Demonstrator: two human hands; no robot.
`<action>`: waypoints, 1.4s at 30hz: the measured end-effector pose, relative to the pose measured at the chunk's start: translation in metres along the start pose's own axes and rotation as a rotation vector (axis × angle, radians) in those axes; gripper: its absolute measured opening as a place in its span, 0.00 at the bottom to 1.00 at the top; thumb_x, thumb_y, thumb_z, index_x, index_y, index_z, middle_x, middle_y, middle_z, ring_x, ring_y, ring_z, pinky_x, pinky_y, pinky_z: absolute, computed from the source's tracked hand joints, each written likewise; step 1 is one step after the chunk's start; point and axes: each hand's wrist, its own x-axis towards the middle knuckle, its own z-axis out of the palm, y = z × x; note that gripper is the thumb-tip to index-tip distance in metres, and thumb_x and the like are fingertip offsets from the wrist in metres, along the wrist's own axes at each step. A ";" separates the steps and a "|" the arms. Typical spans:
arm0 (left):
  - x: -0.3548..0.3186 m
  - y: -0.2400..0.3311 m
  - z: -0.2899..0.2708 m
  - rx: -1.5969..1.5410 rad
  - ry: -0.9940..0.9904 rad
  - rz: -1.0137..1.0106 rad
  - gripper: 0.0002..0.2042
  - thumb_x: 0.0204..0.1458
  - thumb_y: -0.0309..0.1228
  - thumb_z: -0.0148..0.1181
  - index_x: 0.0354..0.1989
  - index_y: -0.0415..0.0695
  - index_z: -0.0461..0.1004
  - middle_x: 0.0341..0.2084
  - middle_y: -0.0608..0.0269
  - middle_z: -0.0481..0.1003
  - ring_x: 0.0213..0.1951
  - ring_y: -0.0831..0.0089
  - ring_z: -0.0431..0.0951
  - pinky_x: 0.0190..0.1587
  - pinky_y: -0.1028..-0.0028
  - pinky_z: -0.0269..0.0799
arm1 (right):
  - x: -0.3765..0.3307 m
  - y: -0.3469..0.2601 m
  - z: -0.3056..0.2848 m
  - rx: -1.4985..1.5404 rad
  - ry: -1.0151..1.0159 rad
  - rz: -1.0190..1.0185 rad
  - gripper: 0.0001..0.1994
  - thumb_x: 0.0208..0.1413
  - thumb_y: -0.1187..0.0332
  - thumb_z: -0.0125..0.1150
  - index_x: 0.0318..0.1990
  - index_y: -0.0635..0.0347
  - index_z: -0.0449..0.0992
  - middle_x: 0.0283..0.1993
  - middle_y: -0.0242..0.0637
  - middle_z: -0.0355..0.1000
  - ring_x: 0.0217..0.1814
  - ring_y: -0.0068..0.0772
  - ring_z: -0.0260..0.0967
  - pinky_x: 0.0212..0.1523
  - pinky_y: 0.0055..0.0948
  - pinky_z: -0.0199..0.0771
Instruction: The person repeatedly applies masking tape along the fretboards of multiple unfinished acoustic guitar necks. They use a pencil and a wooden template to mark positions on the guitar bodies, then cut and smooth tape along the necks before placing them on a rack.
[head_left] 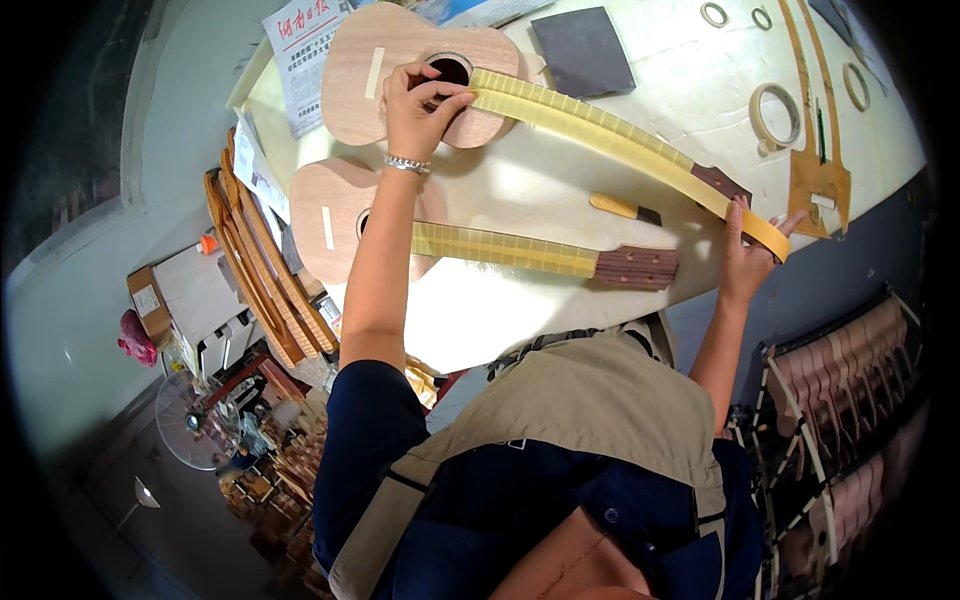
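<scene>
Two unfinished wooden ukuleles lie on a white table (pixel 520 310). The far ukulele (pixel 400 60) has a strip of yellow masking tape (pixel 610 135) stretched along its fretboard. My left hand (pixel 420 105) presses the tape's end down by the sound hole. My right hand (pixel 745 255) grips the tape roll (pixel 770 235) past the headstock, pulling the strip taut. The near ukulele (pixel 330 215) lies below it, its fretboard (pixel 500 247) covered in the same tape.
A dark sanding block (pixel 582 50), a tape roll (pixel 775 115), smaller rings (pixel 714 14), a wooden template (pixel 815 170) and a newspaper (pixel 300 60) lie on the table. Bent wood strips (pixel 265 270) stack at its left edge. Neck blanks fill racks (pixel 850 380) at right.
</scene>
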 end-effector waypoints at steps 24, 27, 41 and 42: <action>-0.051 0.094 0.049 0.483 -0.403 0.242 0.46 0.44 0.57 0.53 0.67 0.46 0.41 0.68 0.65 0.41 0.68 0.65 0.40 0.62 0.41 0.31 | 0.001 0.011 0.016 -0.250 0.198 -0.115 0.43 0.48 0.63 0.64 0.64 0.74 0.43 0.33 0.32 0.76 0.36 0.27 0.73 0.43 0.23 0.70; -0.065 0.160 0.093 0.321 -0.576 0.387 0.39 0.46 0.49 0.56 0.65 0.50 0.47 0.67 0.66 0.45 0.68 0.70 0.42 0.65 0.53 0.39 | 0.000 0.010 0.024 -0.213 0.207 -0.080 0.42 0.48 0.64 0.64 0.64 0.74 0.45 0.33 0.29 0.74 0.35 0.27 0.72 0.41 0.24 0.69; -0.062 0.178 0.095 -0.153 -0.621 0.113 0.10 0.44 0.26 0.63 0.35 0.40 0.73 0.25 0.60 0.77 0.26 0.71 0.78 0.28 0.74 0.72 | -0.002 0.023 0.027 -0.080 0.174 -0.050 0.38 0.50 0.65 0.60 0.64 0.71 0.46 0.34 0.29 0.71 0.37 0.31 0.70 0.62 0.41 0.53; -0.062 0.179 0.102 -0.373 -0.493 0.023 0.12 0.47 0.26 0.63 0.40 0.38 0.72 0.19 0.63 0.76 0.22 0.79 0.76 0.26 0.80 0.71 | 0.000 0.023 0.027 -0.094 0.169 -0.057 0.37 0.50 0.65 0.60 0.64 0.70 0.47 0.34 0.29 0.71 0.37 0.31 0.70 0.63 0.42 0.52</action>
